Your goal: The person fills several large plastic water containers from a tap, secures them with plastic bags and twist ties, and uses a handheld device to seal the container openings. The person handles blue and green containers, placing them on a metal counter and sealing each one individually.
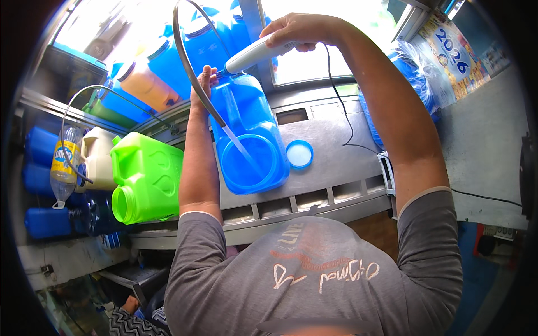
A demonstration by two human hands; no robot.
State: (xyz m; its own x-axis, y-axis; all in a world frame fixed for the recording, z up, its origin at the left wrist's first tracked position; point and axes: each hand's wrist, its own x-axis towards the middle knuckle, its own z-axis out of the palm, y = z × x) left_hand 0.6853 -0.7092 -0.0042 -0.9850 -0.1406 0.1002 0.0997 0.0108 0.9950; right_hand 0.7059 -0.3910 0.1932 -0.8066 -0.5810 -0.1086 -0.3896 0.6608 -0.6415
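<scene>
Head: right hand [296, 30] clamps one white tool [253, 56]; left hand [205, 82] (uncurled) beside one blue jug [259, 109].

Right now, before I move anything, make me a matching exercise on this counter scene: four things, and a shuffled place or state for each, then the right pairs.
Things:
1. Right hand
2. Blue container on the counter
3. Green jug
4. Round lid

Places or states:
A. Left of the left forearm
B. Lying flat on bare metal
C. Gripping the white device
D. Wide mouth open under the hose

Right pairs: 1-C, 2-D, 3-A, 4-B.
</scene>
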